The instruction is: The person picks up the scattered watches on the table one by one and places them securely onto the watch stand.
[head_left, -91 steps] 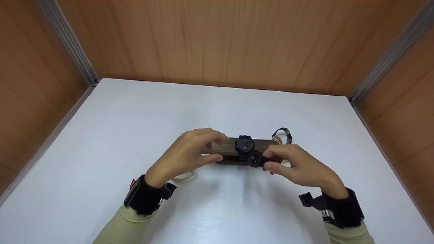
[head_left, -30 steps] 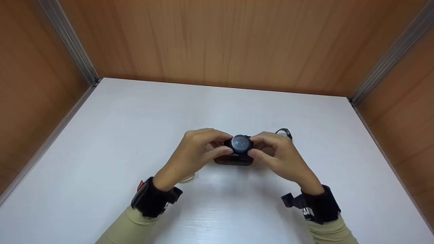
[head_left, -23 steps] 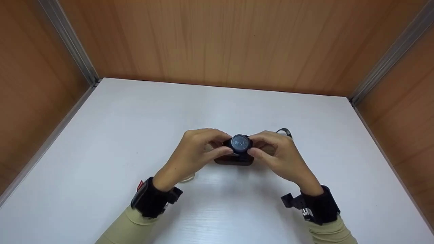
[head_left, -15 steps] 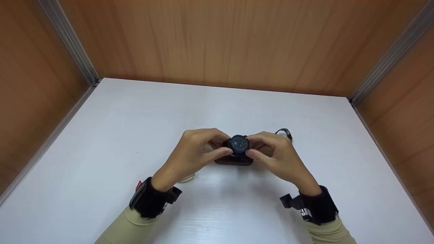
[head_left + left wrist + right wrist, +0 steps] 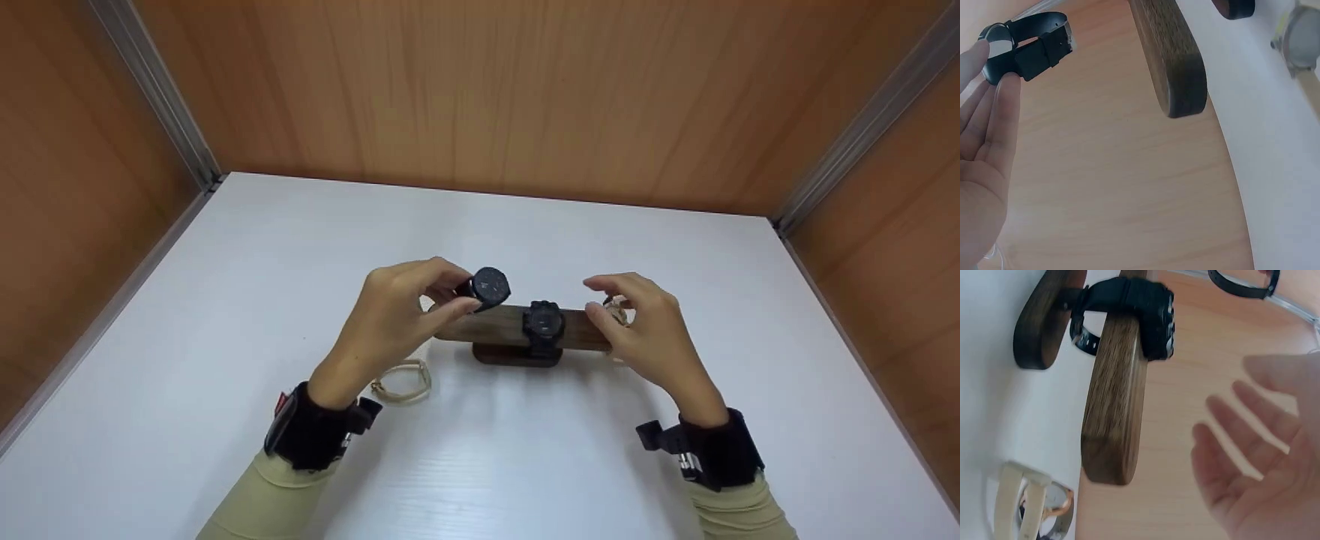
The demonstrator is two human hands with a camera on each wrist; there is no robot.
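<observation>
Left hand pinches a black round-faced wristwatch between thumb and fingertips, held up just above the left end of the dark wooden bar of the watch stand. In the left wrist view the same watch sits at the fingertips with its strap closed in a loop and buckled, clear of the bar end; not touching it.

Right hand holds nothing. Fingers loosely spread and slightly curved, palm toward the right end of the bar, close beside it. Right wrist view shows the open palm and fingers, blurred, apart from the bar.

Second black chunky wristwatch is strapped around the middle of the bar, face up; the right wrist view shows it wrapped tight on the wood. The bar rests horizontally on a dark oval wooden base, also seen in the right wrist view.

On the white tabletop: a beige-strap watch with a thin band lies flat near the left wrist, in front of the stand's left end. Another cream-strap watch with a rose-gold case lies under the right end of the bar; from the head view it is mostly hidden behind the right hand's fingers.

Wood-grain panel walls enclose the table on three sides. Both wrists carry black straps over beige sleeves.
</observation>
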